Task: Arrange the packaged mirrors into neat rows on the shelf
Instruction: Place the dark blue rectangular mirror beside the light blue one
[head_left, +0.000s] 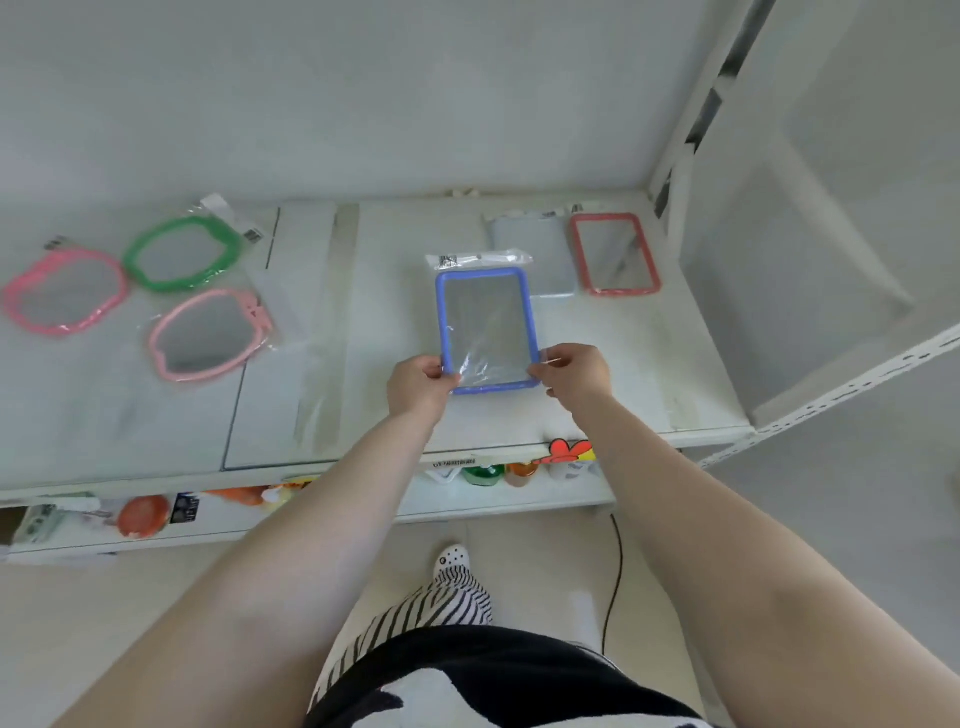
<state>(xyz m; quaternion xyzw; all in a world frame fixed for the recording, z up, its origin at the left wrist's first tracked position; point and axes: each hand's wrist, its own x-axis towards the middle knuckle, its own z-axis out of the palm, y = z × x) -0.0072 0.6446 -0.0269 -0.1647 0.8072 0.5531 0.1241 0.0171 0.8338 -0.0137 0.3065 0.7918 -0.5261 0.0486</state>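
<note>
Left hand and right hand pinched on blue-framed packaged mirror, near corners.

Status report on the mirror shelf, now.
Left hand and right hand both gripping blue mirror at its near corners, on the shelf. Red mirror lies back right. Nothing in the way.

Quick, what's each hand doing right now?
Left hand: closed on the blue mirror, near left corner.
Right hand: closed on the same mirror, near right corner.
</note>
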